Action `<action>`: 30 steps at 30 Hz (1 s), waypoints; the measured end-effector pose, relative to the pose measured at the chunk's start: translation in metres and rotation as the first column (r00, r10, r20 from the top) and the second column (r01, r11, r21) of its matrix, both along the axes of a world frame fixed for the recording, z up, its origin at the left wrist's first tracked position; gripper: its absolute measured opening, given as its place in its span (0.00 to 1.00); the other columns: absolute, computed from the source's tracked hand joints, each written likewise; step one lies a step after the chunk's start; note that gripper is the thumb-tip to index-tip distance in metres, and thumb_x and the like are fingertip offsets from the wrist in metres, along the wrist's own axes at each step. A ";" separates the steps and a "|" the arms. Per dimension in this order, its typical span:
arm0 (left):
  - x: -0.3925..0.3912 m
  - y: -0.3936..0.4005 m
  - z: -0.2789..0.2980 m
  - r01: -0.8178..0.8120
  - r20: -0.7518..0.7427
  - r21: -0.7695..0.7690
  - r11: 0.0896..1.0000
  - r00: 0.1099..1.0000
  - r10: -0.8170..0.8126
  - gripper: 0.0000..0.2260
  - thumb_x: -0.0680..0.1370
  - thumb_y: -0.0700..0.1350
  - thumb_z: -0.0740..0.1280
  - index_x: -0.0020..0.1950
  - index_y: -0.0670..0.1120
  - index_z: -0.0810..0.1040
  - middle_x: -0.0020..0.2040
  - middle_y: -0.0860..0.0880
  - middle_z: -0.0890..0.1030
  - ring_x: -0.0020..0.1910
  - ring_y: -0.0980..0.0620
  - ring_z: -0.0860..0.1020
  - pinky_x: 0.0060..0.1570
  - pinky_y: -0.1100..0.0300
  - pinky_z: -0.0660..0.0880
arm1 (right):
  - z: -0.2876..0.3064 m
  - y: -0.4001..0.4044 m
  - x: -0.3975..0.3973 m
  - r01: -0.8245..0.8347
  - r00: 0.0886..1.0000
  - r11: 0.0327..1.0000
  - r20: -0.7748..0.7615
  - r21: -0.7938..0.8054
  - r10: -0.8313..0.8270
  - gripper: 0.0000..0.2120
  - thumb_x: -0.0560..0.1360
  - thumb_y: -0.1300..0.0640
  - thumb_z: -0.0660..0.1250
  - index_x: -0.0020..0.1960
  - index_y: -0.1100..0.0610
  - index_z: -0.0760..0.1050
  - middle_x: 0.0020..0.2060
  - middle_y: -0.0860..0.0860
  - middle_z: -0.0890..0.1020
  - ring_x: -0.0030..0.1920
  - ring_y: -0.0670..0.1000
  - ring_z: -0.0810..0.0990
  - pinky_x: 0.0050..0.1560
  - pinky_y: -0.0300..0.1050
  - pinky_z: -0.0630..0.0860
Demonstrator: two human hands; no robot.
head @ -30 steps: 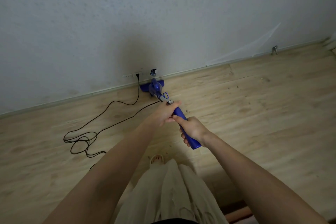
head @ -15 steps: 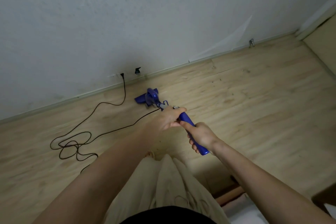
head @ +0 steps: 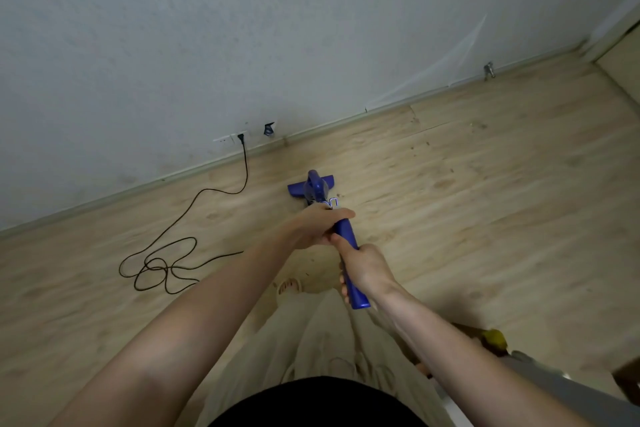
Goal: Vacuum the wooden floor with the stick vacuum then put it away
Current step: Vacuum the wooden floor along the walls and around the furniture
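**Vacuuming pass near the wall, two-hand grip**

Left hand (head: pixel 320 227) wraps the upper part of the blue handle (head: pixel 348 246), just below the grey joint. Right hand (head: pixel 367 270) grasps the lower part of the same handle, fingers curled round it, the handle's end poking out past the palm. Both hands clenched on the handle, close together, nearly touching.

Stick vacuum (head: pixel 313 189) sits on the wooden floor (head: pixel 485 204), head flat, out from the baseboard (head: pixel 104 199), not against it. Cord (head: pixel 214 191) runs from the wall plug (head: pixel 241 139) down into a loose tangle (head: pixel 157 269) to the left of the person, then on toward the vacuum.

Judgement on doing the step well:
- Head should stay flat on the boards; lifting the handle too high would likely tip the front edge and lose suction.
- Strokes along the plank grain, overlapping, look like the cleanest option.
- Dark specks (head: pixel 450 170) show to the right of the head; that patch probably needs the next passes.
- The cord tangle is the main risk: backing leftward could snag it, or the head could run over it. Working rightward, away from the loops, keeps slack free.
- Bare toes (head: pixel 291 286) are behind the head; short pull strokes avoid hitting them.

Task looks mid-way; putting away not yet begun.
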State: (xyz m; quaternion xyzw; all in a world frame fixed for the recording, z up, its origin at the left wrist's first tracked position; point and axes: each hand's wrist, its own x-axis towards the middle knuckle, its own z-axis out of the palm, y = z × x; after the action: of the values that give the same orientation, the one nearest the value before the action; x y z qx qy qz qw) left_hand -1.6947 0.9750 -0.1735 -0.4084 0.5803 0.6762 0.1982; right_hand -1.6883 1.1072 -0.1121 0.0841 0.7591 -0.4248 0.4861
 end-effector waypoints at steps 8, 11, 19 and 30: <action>-0.023 -0.025 -0.019 -0.062 0.024 0.013 0.998 0.998 0.062 0.09 0.77 0.47 0.67 0.49 0.43 0.73 0.45 0.44 0.76 0.38 0.51 0.75 0.36 0.62 0.74 | -0.029 -0.032 -0.027 -0.083 0.996 0.996 -0.013 0.030 0.083 0.22 0.78 0.41 0.63 0.42 0.62 0.69 0.28 0.57 0.74 0.20 0.52 0.72 0.22 0.40 0.72; -0.040 -0.040 -0.024 -0.100 0.040 -0.021 0.995 0.994 0.101 0.07 0.78 0.46 0.66 0.49 0.44 0.73 0.42 0.46 0.77 0.35 0.55 0.75 0.25 0.67 0.72 | -0.035 -0.045 -0.049 -0.151 0.988 0.987 -0.029 0.046 0.153 0.22 0.78 0.41 0.63 0.42 0.61 0.69 0.28 0.56 0.74 0.21 0.52 0.72 0.25 0.42 0.73; -0.094 -0.074 -0.028 -0.187 0.010 0.052 0.981 0.982 0.187 0.04 0.78 0.44 0.67 0.49 0.45 0.74 0.45 0.47 0.78 0.40 0.54 0.77 0.42 0.59 0.77 | -0.038 -0.080 -0.110 -0.251 0.965 0.963 -0.051 0.096 0.256 0.23 0.79 0.42 0.61 0.40 0.61 0.68 0.28 0.57 0.73 0.23 0.53 0.70 0.25 0.41 0.71; -0.118 -0.060 -0.026 -0.064 0.046 0.152 0.986 0.997 0.058 0.07 0.81 0.46 0.63 0.54 0.43 0.72 0.51 0.44 0.76 0.49 0.50 0.76 0.50 0.56 0.76 | -0.030 -0.056 -0.135 -0.297 0.954 0.945 -0.001 0.138 0.300 0.24 0.78 0.38 0.60 0.42 0.61 0.68 0.29 0.56 0.74 0.22 0.51 0.72 0.26 0.41 0.72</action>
State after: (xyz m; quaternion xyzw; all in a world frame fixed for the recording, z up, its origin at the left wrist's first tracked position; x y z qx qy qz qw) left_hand -1.8128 0.9148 -0.1994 -0.4233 0.5096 0.7160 0.2202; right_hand -1.8232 1.0509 -0.1418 -0.0037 0.7957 -0.2942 0.5294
